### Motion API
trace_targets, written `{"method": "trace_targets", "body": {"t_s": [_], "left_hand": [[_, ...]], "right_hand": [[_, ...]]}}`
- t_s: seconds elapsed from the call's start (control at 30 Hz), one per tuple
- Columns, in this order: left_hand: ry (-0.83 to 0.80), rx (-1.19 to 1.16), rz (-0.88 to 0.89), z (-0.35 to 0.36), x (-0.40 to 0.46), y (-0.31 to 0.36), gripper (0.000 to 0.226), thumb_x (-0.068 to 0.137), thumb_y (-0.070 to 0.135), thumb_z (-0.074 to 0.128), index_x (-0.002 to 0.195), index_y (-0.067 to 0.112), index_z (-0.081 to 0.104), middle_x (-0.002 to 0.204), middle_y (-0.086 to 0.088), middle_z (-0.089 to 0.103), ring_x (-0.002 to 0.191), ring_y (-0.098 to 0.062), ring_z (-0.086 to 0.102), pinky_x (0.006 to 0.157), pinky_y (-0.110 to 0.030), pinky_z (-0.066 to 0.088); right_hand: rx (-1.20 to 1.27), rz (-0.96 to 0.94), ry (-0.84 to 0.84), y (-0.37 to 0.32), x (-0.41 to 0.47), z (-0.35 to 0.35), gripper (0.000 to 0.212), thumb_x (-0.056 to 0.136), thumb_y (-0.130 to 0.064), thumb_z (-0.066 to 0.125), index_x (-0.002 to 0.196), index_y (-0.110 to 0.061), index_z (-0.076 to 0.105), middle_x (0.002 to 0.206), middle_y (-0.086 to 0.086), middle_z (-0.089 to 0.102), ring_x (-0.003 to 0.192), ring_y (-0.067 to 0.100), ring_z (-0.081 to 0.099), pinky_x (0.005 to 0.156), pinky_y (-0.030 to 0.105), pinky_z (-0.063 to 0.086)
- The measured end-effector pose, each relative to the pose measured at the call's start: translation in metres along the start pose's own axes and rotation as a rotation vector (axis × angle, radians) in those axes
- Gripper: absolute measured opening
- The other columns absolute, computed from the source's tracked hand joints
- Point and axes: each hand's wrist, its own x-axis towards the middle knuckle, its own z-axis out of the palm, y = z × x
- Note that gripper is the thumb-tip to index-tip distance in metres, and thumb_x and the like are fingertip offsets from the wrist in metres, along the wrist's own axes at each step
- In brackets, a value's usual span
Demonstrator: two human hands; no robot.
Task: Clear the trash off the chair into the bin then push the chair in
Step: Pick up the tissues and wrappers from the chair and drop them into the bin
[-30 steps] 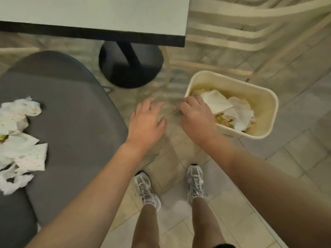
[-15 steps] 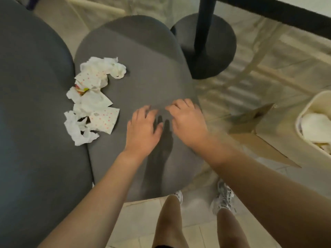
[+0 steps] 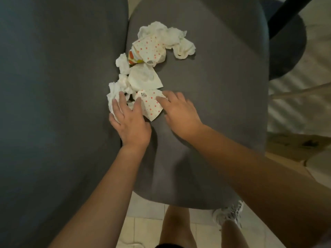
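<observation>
A grey padded chair seat (image 3: 215,104) fills the middle of the view, with its backrest (image 3: 53,104) at the left. Crumpled white tissues (image 3: 168,38) and red-dotted paper wrappers (image 3: 151,48) lie in a pile along the seat's back edge. My left hand (image 3: 129,120) lies flat with spread fingers on the near tissues and touches the nearest dotted wrapper (image 3: 151,105). My right hand (image 3: 179,113) rests with its fingertips on that wrapper's right edge. Neither hand has closed on anything. The bin is out of view.
The black table leg and round base (image 3: 286,33) stand at the upper right beyond the seat. A flat piece of brown cardboard (image 3: 295,145) lies on the tiled floor at the right. My legs and a white shoe (image 3: 229,213) are below the seat's front edge.
My view swung left from the bin to the chair. Both hands moved from beside the bin, over the seat, onto the near end of the trash pile.
</observation>
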Motion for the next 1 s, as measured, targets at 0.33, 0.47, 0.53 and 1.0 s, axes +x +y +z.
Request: {"method": "trace_targets", "body": {"t_s": [0.33, 0.47, 0.53, 1.0], "left_hand": [[0.012, -0.364, -0.071, 0.027, 0.013, -0.025, 0.05, 0.077, -0.015, 0.054, 0.123, 0.0, 0.041, 0.126, -0.025, 0.037, 0.103, -0.039, 0.046, 0.092, -0.041, 0.043], [-0.118, -0.473, -0.092, 0.026, 0.009, -0.032, 0.048, 0.084, -0.004, 0.052, 0.129, 0.005, 0.038, 0.131, -0.017, 0.042, 0.12, -0.029, 0.04, 0.098, -0.032, 0.034], [-0.136, -0.53, -0.109, 0.025, 0.008, -0.034, 0.047, 0.086, 0.003, 0.056, 0.128, 0.01, 0.039, 0.128, -0.011, 0.048, 0.118, -0.025, 0.045, 0.098, -0.033, 0.039], [-0.118, -0.458, 0.087, 0.009, -0.026, -0.009, 0.01, 0.092, 0.008, 0.052, 0.1, 0.003, 0.056, 0.097, -0.014, 0.061, 0.089, -0.026, 0.056, 0.074, -0.036, 0.044]], "right_hand": [[-0.172, -0.097, -0.205, -0.024, 0.042, 0.029, 0.099, 0.081, 0.002, 0.06, 0.147, -0.034, -0.005, 0.157, 0.0, -0.016, 0.144, 0.035, -0.006, 0.112, 0.06, 0.018], [-0.188, -0.043, -0.274, -0.024, 0.039, 0.031, 0.093, 0.081, -0.001, 0.06, 0.146, -0.037, 0.004, 0.157, 0.004, -0.008, 0.141, 0.043, -0.001, 0.11, 0.062, 0.017], [-0.201, -0.037, -0.259, -0.023, 0.038, 0.031, 0.09, 0.078, -0.011, 0.069, 0.144, -0.036, 0.013, 0.152, 0.007, 0.009, 0.135, 0.042, 0.016, 0.104, 0.058, 0.03], [-0.158, 0.036, -0.23, 0.012, -0.022, -0.002, 0.048, 0.082, 0.002, 0.055, 0.127, -0.013, 0.045, 0.126, 0.012, 0.038, 0.116, 0.03, 0.041, 0.077, 0.037, 0.044]]}}
